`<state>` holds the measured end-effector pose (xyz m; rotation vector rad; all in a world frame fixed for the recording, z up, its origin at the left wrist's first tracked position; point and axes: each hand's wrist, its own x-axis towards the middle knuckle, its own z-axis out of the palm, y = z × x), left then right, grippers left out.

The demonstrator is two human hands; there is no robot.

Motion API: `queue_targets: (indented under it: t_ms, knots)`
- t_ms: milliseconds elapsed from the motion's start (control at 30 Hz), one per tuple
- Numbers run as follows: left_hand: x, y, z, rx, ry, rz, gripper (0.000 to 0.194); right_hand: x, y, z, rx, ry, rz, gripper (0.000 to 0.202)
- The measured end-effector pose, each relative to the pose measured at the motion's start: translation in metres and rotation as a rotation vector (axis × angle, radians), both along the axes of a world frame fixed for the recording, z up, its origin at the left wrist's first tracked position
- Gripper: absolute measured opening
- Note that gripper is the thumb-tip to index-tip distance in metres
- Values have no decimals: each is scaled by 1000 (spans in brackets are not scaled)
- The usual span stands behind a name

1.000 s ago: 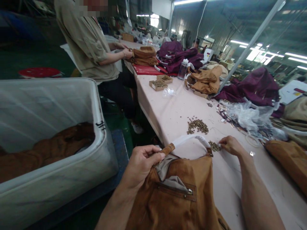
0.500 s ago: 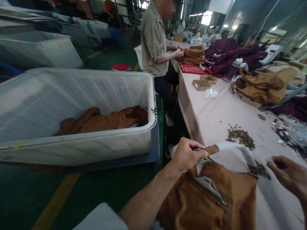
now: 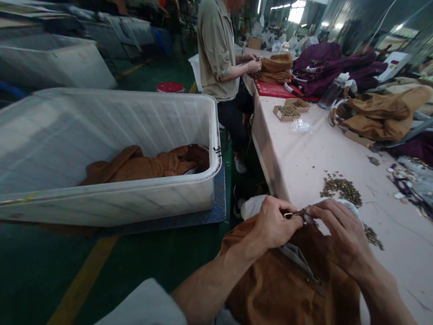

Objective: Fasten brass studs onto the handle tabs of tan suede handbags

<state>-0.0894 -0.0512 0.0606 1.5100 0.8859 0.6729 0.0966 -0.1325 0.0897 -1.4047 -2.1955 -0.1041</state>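
Observation:
A brown bag [image 3: 270, 284] with a grey-lined zip pocket lies in front of me at the table's edge. My left hand [image 3: 279, 223] is closed on the bag's brown leather strap [image 3: 299, 213], where a brass-coloured ring shows beside the fingers. From the other side, my right hand [image 3: 341, 234] meets the same strap with its fingertips pinched together. Whatever sits between those fingertips is too small and covered to make out. Just beyond the hands, small brass-coloured metal pieces [image 3: 343, 189] form a pile, and a smaller heap [image 3: 373, 237] lies right of my right hand.
A big white bin [image 3: 169, 196] with brown bags inside stands on the left. Further along the pink-covered table [image 3: 287, 158] are small boxes of metal parts [image 3: 287, 113], a clear bottle [image 3: 333, 92], brown bags [image 3: 379, 117] and purple bags [image 3: 321, 63]. A co-worker [image 3: 218, 54] handles brown bags there.
My right hand has come left from beside the small heap to the strap, close to my left hand. The left hand keeps its hold, and the strap's end has turned.

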Motion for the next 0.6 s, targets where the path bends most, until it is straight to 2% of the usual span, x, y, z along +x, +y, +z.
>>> queue_targets:
  t_ms: [267,600]
  knots:
    - [2,5,-6,22,-13,-26,22,-4,1,5,-31,-37,19,20]
    - [3,8,-5,-62,29,-39,23,6,-1,-6,6,-48,77,30]
